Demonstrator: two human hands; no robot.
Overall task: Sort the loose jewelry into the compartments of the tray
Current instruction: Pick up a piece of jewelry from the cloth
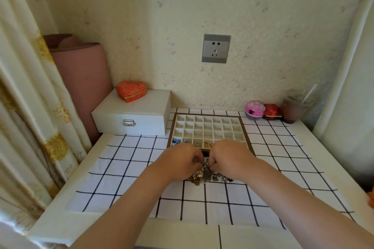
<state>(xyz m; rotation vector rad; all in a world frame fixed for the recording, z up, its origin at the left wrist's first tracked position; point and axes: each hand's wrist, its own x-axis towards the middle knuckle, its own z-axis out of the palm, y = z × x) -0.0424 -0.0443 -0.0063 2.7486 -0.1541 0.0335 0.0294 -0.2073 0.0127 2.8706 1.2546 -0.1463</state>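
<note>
Brassy jewelry pile [204,177] lies under your left hand [182,162] and right hand [228,157]; both curl tight, pinching it, tray [246,134] just beyond.

The fingertips of the left hand [182,159] and right hand [228,155] curl under the knuckles, so I cannot tell what they hold. The hands also cover the top of the jewelry pile [204,177] and the middle of the near rim of the tray [245,133]. The pieces in the tray's nearest row are too small to name, and an orange thing [371,198] is cut off at the right edge.
</note>
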